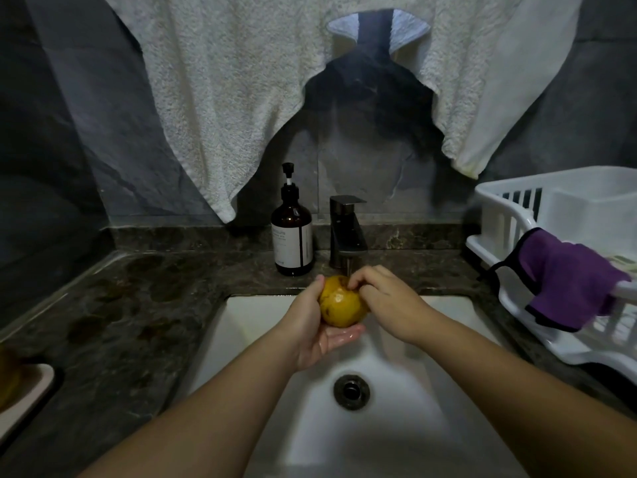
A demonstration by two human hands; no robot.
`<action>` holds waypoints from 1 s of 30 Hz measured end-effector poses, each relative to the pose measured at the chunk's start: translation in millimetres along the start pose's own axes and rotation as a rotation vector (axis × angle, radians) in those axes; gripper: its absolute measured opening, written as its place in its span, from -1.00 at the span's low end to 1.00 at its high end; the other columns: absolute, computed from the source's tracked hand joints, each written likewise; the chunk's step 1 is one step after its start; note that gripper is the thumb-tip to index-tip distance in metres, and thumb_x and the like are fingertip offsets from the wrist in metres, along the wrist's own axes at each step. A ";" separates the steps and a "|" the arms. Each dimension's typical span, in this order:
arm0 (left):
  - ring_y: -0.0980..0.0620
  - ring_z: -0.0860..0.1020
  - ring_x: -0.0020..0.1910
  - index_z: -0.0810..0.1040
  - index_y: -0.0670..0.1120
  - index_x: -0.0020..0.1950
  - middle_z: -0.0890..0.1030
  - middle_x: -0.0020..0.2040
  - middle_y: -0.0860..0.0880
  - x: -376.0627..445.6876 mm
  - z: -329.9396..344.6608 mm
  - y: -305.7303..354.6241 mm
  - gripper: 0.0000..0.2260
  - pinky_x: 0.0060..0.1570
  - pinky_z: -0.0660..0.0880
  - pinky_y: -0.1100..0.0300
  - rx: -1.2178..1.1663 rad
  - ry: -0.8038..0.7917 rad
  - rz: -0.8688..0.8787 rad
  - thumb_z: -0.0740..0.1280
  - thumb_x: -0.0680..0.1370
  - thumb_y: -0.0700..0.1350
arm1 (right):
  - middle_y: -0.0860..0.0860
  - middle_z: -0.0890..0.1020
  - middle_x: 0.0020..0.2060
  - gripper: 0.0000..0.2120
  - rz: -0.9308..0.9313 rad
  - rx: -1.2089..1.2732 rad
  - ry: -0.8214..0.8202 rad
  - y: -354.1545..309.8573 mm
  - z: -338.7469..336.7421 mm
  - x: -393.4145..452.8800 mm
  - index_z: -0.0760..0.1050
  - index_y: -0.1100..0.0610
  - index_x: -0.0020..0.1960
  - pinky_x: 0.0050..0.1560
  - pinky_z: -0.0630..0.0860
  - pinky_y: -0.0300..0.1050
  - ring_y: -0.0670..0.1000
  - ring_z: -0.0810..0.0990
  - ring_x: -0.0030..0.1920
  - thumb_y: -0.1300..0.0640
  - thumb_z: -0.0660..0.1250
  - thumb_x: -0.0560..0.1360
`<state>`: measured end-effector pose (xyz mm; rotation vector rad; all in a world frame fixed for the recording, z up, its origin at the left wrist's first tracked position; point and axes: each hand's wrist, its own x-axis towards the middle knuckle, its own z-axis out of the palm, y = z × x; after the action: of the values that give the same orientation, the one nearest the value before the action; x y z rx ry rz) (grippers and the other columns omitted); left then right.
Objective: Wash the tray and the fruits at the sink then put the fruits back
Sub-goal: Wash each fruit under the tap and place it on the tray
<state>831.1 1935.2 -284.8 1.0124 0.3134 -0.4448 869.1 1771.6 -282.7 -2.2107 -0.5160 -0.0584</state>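
A yellow-orange fruit (341,303) with dark spots is held over the white sink (258,326), just below the dark tap (346,232). My left hand (315,326) cups it from below and the left, thumb up along its side. My right hand (382,301) touches its top right with curled fingers. At the far left edge, the tray (29,391) rests on the counter with another orange fruit (7,377) on it, both partly cut off by the frame.
A brown pump bottle (292,232) stands left of the tap. A white dish rack (551,257) with a purple cloth (565,277) over its rim sits on the right. White towels (220,98) hang above. The drain (351,391) lies mid-sink. Dark marble counter (131,305) surrounds the sink.
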 end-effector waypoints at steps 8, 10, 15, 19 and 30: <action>-0.32 0.64 0.21 0.41 -0.16 0.52 0.60 0.28 -0.40 0.7 0.8 0.4 -0.39 -0.13 0.67 -0.02 -0.033 -0.003 -0.008 0.20 0.67 0.28 | -0.22 0.45 0.15 -0.72 -0.033 -0.053 0.013 6.2 1.0 -5.0 0.51 -0.20 0.28 0.02 0.36 -0.34 -0.22 0.45 0.15 0.05 0.21 0.64; -0.34 0.62 0.27 0.42 -0.17 0.51 0.60 0.28 -0.40 2.2 -1.0 0.8 -0.39 -0.13 0.67 -0.03 -0.057 0.002 -0.007 0.20 0.67 0.27 | -0.33 0.43 0.11 -0.70 -0.056 -0.085 0.013 6.2 1.3 -6.9 0.52 -0.20 0.34 0.01 0.33 -0.38 -0.30 0.44 0.13 -0.02 0.23 0.65; -0.36 0.63 0.23 0.39 -0.14 0.53 0.61 0.26 -0.41 4.2 -1.5 0.8 -0.41 -0.13 0.68 -0.08 -0.067 -0.007 -0.016 0.22 0.67 0.26 | -0.24 0.51 0.11 -0.81 -0.047 -0.089 0.060 3.4 -2.1 -6.7 0.52 -0.24 0.23 -0.01 0.39 -0.29 -0.20 0.49 0.12 -0.07 0.24 0.65; -0.31 0.70 0.07 0.40 -0.15 0.51 0.65 0.20 -0.40 5.7 -2.3 0.3 -0.40 -0.16 0.71 -0.04 -0.048 -0.024 -0.015 0.20 0.67 0.28 | -0.20 0.53 0.06 -0.90 -0.061 -0.114 0.079 0.8 -1.7 -9.3 0.49 -0.26 0.11 -0.09 0.42 -0.25 -0.16 0.52 0.05 -0.07 0.28 0.62; -0.20 0.67 0.07 0.55 -0.08 0.40 0.66 0.24 -0.25 2.5 -5.6 0.4 -0.32 -0.10 0.63 0.00 0.333 0.026 0.053 0.21 0.57 0.43 | -0.06 0.44 0.19 -0.46 0.079 0.050 0.022 4.0 6.6 -6.3 0.37 -0.13 0.40 -0.15 0.43 -0.30 -0.09 0.51 0.07 -0.07 0.47 0.48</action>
<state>833.2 1939.7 -288.5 1.3487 0.2389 -0.4452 864.0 1772.2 -291.2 -2.1773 -0.4140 -0.0275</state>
